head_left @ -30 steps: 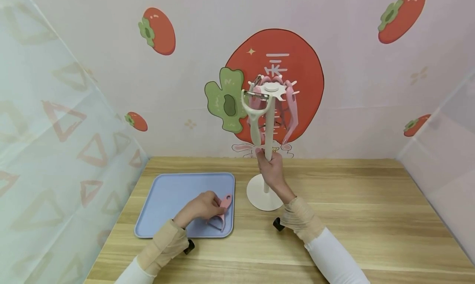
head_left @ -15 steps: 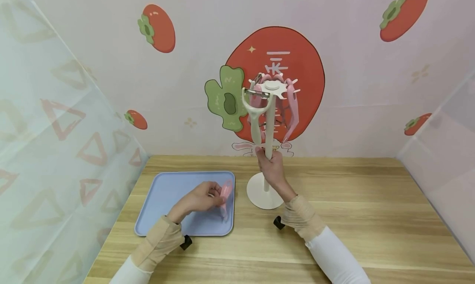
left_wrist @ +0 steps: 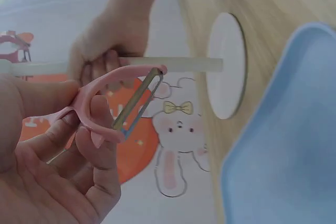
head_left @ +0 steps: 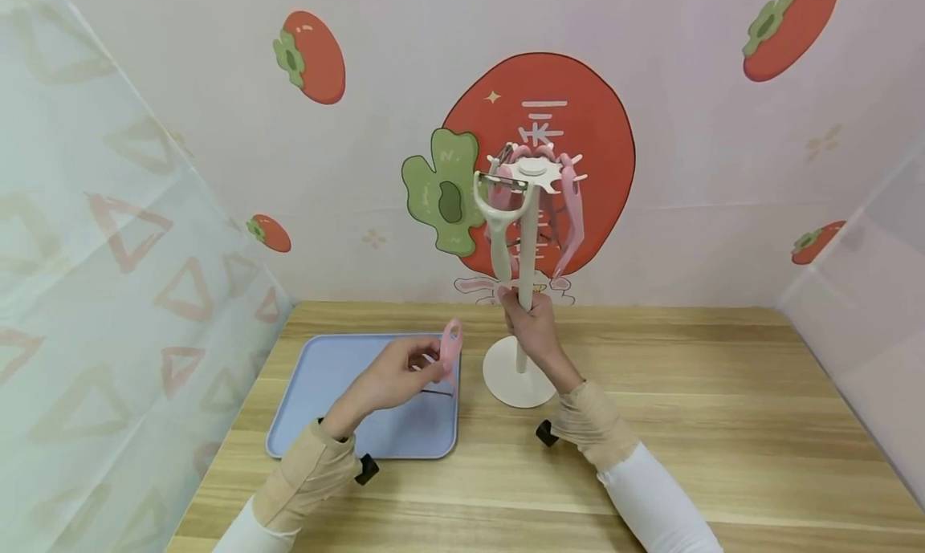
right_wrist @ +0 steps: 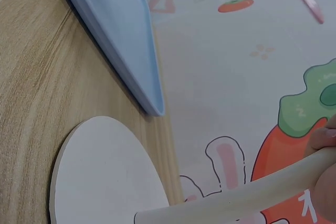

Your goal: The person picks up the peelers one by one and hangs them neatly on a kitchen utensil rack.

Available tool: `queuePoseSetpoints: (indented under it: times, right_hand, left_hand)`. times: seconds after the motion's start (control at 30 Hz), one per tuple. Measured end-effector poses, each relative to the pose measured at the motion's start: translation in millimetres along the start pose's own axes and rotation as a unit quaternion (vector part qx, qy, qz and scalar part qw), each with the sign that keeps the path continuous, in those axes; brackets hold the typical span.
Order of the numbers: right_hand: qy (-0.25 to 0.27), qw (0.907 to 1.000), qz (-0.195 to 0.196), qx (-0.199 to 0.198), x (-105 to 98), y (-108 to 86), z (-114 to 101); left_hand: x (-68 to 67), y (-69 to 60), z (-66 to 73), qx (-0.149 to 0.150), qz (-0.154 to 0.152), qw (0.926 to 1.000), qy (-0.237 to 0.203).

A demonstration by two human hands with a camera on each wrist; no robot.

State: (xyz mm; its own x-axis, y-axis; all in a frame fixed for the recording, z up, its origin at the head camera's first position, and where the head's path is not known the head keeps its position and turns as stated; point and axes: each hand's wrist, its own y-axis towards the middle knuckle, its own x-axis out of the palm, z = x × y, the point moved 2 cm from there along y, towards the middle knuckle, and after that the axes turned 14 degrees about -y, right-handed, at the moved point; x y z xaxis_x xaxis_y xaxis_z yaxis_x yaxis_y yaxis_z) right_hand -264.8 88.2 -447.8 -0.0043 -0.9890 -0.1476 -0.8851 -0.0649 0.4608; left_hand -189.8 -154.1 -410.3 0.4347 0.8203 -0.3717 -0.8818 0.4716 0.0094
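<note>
A pink Y-shaped peeler (head_left: 450,348) is pinched between the thumb and fingers of my left hand (head_left: 400,371), held above the right side of the blue tray (head_left: 340,376). Its metal blade (left_wrist: 137,103) shows plainly in the left wrist view. My right hand (head_left: 533,327) grips the post of a white stand (head_left: 529,248) below its top. From the hooks of the stand's top hang a cream peeler (head_left: 500,232) at the front left and several pink utensils, among them one pink handle (head_left: 572,224) at the right. The ones behind are partly hidden.
The stand's round white base (head_left: 509,376) sits on the wooden table (head_left: 686,408), just right of the tray. Behind the table rises a printed backdrop (head_left: 383,95), with patterned sheets at both sides.
My left hand has lifted the pink peeler off the tray and turned it handle-up, moving up and slightly right. My right hand has kept its grip on the post.
</note>
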Motion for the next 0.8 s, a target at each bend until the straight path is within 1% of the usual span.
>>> queuePoseSetpoints:
  times: [0.1,0.2,0.3,0.4,0.53,0.6,0.67,0.8]
  right_hand:
    - [0.0,1.0,0.001,0.002,0.4,-0.4,-0.4]
    - [0.004,1.0,-0.001,0.002,0.2,-0.7,-1.2]
    - [0.012,0.9997,-0.018,-0.002,-1.6,0.5,-0.3]
    - [0.048,0.9966,-0.068,-0.002,-4.6,2.5,2.7]
    - [0.102,0.9825,-0.155,0.009,-9.4,3.8,10.0]
    - [0.11,0.9784,-0.174,0.014,-9.8,3.2,13.0]
    - [0.115,0.978,-0.173,0.017,-8.8,2.3,14.6]
    - [0.107,0.9846,-0.136,0.023,-5.3,0.2,13.5]
  left_hand:
    - [-0.4,-0.3,13.9,0.025,0.011,0.9996,-0.003]
    - [-1.8,-0.1,28.3,0.056,0.015,0.9983,-0.007]
    - [-3.4,-0.1,42.5,0.085,0.014,0.9962,-0.013]
    - [-3.4,0.5,56.0,0.117,0.002,0.9927,-0.028]
    - [-0.6,2.0,69.3,0.151,-0.018,0.9873,-0.046]
    - [1.0,2.8,74.2,0.159,-0.023,0.9858,-0.049]
    - [2.5,3.5,79.1,0.167,-0.024,0.9845,-0.047]
    - [5.5,5.1,90.8,0.187,-0.017,0.981,-0.05]
